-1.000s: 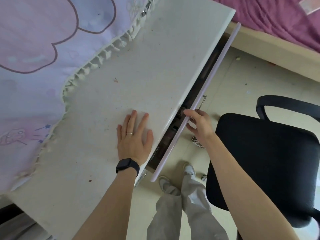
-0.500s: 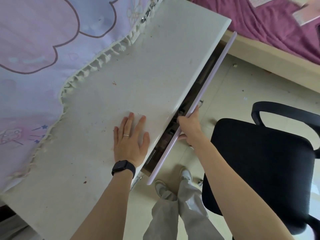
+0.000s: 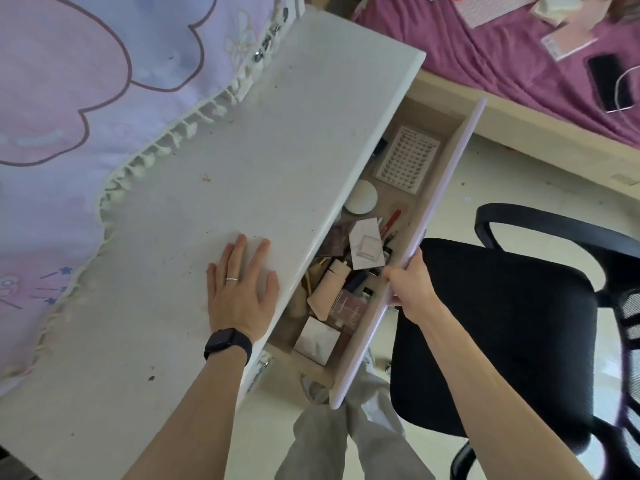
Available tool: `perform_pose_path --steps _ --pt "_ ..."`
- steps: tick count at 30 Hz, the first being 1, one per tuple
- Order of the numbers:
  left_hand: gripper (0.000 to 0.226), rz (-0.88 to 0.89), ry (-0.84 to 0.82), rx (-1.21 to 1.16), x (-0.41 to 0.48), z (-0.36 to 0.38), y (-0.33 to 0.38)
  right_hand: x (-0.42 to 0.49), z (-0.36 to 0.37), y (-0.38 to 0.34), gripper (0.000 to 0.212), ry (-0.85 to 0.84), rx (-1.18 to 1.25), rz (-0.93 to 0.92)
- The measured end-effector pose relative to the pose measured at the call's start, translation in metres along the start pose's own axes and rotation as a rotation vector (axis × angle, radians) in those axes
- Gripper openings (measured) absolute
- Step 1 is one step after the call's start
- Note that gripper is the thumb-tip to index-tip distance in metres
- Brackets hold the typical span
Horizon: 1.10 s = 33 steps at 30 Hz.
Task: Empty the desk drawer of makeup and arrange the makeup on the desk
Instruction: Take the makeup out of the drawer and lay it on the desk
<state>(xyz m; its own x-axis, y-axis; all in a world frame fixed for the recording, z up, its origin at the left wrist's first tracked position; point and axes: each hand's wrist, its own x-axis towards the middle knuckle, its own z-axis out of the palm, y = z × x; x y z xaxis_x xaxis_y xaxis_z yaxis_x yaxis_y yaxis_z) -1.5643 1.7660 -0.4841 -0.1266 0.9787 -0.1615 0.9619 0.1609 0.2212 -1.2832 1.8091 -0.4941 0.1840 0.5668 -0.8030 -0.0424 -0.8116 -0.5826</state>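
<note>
The desk drawer (image 3: 446,188) with a pale lilac front stands pulled out from under the white desk (image 3: 214,188). My right hand (image 3: 410,289) grips the top edge of the drawer front. My left hand (image 3: 240,289) rests flat on the desk near its front edge. Inside the drawer lie a white lash tray (image 3: 405,159), a round white compact (image 3: 360,201), a red pencil (image 3: 390,221), a small clear box on white card (image 3: 367,248), a beige tube (image 3: 329,289), a pink palette (image 3: 348,308) and a white box (image 3: 317,341). The desk hides the drawer's back part.
A black office chair (image 3: 502,323) stands right behind the open drawer. A lilac and pink fringed cloth (image 3: 86,98) covers the desk's back left. A bed with a purple cover (image 3: 502,57), a phone (image 3: 607,83) and packets is at the top right.
My right hand has pulled the drawer from barely open to well out, so the makeup inside shows. My left hand has stayed flat on the desk.
</note>
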Motion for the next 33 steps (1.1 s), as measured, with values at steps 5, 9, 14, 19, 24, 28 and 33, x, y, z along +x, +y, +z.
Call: perform_pose_path --steps 5,9,14,19,24,28,33 --pt "0.059 -0.001 0.003 -0.014 -0.002 -0.001 0.003 -0.001 -0.003 0.008 0.069 0.007 0.019 -0.022" --pt "0.058 -0.016 -0.003 -0.026 0.000 -0.002 0.004 -0.004 -0.011 0.020 0.062 0.023 0.071 0.002" --pt "0.058 -0.004 0.011 -0.022 0.000 -0.001 0.004 -0.001 -0.017 0.025 0.058 -0.015 0.131 -0.008" --pt "0.057 -0.005 0.020 -0.029 -0.002 0.001 0.003 0.008 -0.026 0.035 0.056 -0.062 0.184 0.014" --pt "0.056 0.012 0.061 0.003 0.000 0.007 0.000 0.018 -0.024 0.040 0.060 -0.049 0.142 -0.031" --pt "0.055 0.009 0.064 -0.003 -0.002 0.009 -0.001 0.018 -0.022 0.037 0.060 -0.075 0.144 -0.017" --pt "0.055 0.020 0.082 0.004 0.002 0.010 -0.001 0.024 -0.022 0.039 0.053 -0.100 0.168 -0.020"
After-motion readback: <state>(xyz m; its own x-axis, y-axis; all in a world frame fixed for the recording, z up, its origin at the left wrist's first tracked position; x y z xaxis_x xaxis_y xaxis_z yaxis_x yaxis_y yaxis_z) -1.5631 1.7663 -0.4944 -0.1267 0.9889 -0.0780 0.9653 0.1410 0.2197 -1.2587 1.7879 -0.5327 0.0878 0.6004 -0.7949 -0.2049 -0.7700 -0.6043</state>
